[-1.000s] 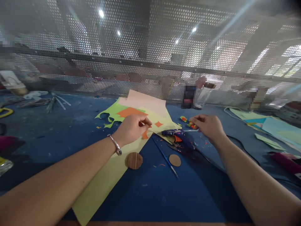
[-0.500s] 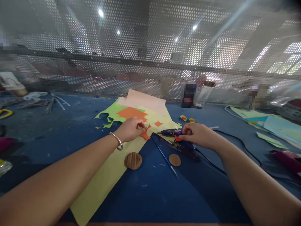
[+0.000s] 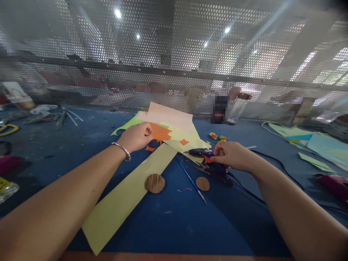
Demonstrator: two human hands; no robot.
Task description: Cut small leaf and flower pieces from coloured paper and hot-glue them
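Observation:
My left hand (image 3: 137,137) is closed in a pinch at the orange paper (image 3: 160,131). A cut orange scrap (image 3: 150,148) hangs or lies just below its fingers; the exact grip is partly hidden. My right hand (image 3: 230,155) has its fingers curled round the rear of a dark blue hot glue gun (image 3: 197,152), whose tip points left. Beneath the gun are scissors (image 3: 202,168), partly covered. Two round wooden discs (image 3: 154,183) and a blue paintbrush (image 3: 191,179) lie nearer me. One disc rests on a long pale yellow paper strip (image 3: 119,203).
Pink paper (image 3: 168,115) and green paper lie at the back. Small orange and green pieces (image 3: 213,136) sit beyond the gun. Its black cable (image 3: 282,165) runs right. Coloured sheets (image 3: 323,145) lie at the right. A perforated metal screen (image 3: 174,65) stands behind.
My left hand has moved left and slightly away from me, and the cut orange scrap has shifted left with it. My right hand has stayed at the glue gun.

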